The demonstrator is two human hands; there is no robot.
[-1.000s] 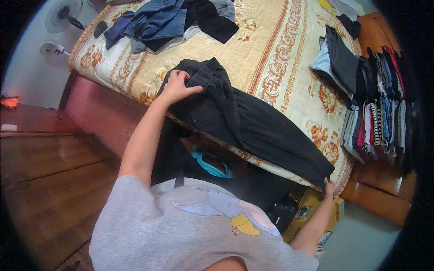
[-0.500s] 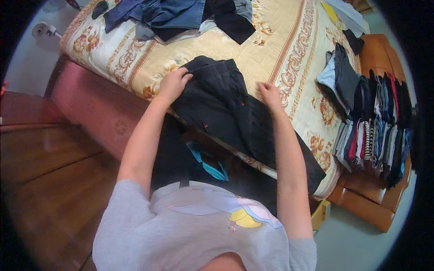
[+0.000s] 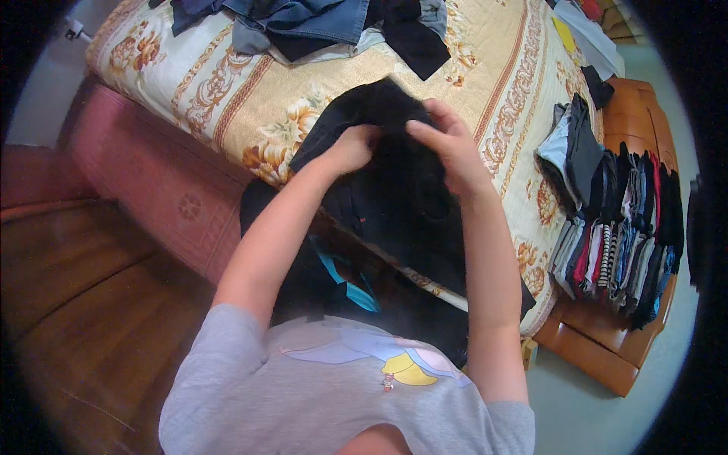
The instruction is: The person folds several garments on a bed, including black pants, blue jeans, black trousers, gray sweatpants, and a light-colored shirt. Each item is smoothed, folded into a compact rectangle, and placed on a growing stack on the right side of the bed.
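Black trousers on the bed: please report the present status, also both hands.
Left hand at black trousers, fingertips hidden. Right hand at their top part, grip unclear. Trousers rumpled, along near edge of bed. Clothes pile just beyond.

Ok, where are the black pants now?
In the head view, the black pants are at centre, along the near edge of the bed, with the left hand and right hand at their upper end; blue denim lies farther back.
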